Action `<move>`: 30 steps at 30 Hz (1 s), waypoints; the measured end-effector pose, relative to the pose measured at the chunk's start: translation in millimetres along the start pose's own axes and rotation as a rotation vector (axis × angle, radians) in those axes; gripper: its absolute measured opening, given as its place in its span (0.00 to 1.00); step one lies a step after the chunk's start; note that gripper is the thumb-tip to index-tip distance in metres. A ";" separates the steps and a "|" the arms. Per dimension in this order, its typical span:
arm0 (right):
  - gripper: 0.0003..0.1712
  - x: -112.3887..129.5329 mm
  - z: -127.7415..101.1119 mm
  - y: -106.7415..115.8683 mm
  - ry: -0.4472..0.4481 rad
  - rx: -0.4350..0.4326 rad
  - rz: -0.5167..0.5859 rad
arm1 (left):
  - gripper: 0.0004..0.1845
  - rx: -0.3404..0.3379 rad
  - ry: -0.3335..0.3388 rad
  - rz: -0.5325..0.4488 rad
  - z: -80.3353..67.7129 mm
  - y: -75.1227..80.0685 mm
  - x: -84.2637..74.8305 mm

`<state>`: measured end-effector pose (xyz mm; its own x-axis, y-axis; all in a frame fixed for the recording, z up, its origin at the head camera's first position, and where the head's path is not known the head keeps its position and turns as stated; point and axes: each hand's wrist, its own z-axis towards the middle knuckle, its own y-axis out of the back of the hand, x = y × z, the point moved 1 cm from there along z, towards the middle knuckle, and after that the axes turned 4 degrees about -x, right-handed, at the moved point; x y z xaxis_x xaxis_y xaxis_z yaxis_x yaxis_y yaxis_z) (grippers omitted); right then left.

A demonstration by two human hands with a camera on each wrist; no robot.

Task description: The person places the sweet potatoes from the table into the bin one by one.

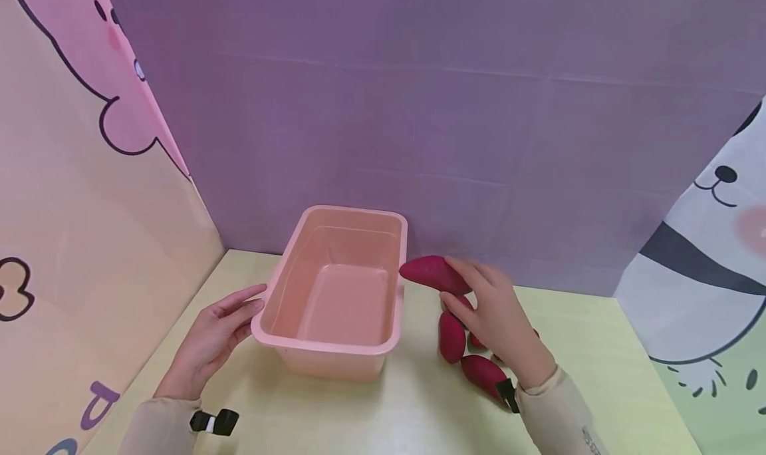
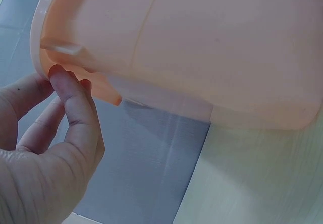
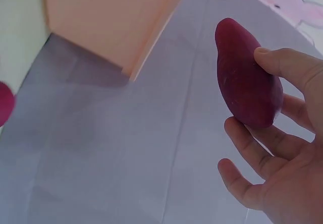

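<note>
My right hand (image 1: 499, 312) pinches a dark red sweet potato (image 1: 433, 273) between thumb and fingers, raised beside the basin's right rim. Its pointed end faces the basin in the head view. The right wrist view has the same sweet potato (image 3: 247, 75) between thumb and fingertips. A pink plastic basin (image 1: 329, 347) stands on the table, and its inside shows bare. My left hand (image 1: 209, 342) is at the basin's left rim, with thumb and fingers pinching the edge in the left wrist view. Several more sweet potatoes (image 1: 451, 337) lie below my right hand, partly hidden by it.
The pale wood table (image 1: 413, 408) carries the basin and the sweet potatoes. A purple cloth backdrop (image 1: 449, 142) rises behind it. Printed panels stand at the left (image 1: 90, 209) and right (image 1: 700, 269), the right one showing a panda.
</note>
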<state>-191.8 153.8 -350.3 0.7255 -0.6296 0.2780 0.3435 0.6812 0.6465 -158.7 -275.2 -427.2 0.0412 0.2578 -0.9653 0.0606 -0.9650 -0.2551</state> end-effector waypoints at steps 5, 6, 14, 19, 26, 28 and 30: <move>0.32 6.6 37.2 -21.6 0.078 0.025 -0.012 | 0.16 -0.004 0.005 -0.011 0.6 -0.4 1.0; 0.32 8.4 44.1 -26.0 0.083 0.034 -0.021 | 0.15 -0.005 0.006 -0.009 0.4 -0.5 1.0; 0.32 28.9 93.0 -64.0 -0.040 0.187 -0.014 | 0.15 -0.018 0.012 0.005 -1.0 -1.4 0.2; 0.31 40.9 118.7 -94.5 -0.102 0.291 -0.041 | 0.15 -0.026 0.010 0.008 -1.3 -1.9 0.4; 0.29 52.0 137.8 -133.3 -0.251 0.416 0.047 | 0.15 -0.048 0.017 0.033 -2.0 -2.6 0.0; 0.27 53.8 136.9 -141.4 -0.302 0.437 0.081 | 0.15 -0.046 0.015 0.030 -1.7 -3.2 0.0; 0.25 55.0 133.9 -148.2 -0.343 0.455 0.099 | 0.15 -0.043 0.013 0.027 -1.4 -3.8 -0.1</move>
<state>-282.7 -31.8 -335.7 0.4806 -0.7075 0.5181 -0.0622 0.5618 0.8249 -157.5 -271.4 -426.1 0.0560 0.2320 -0.9711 0.1019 -0.9689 -0.2256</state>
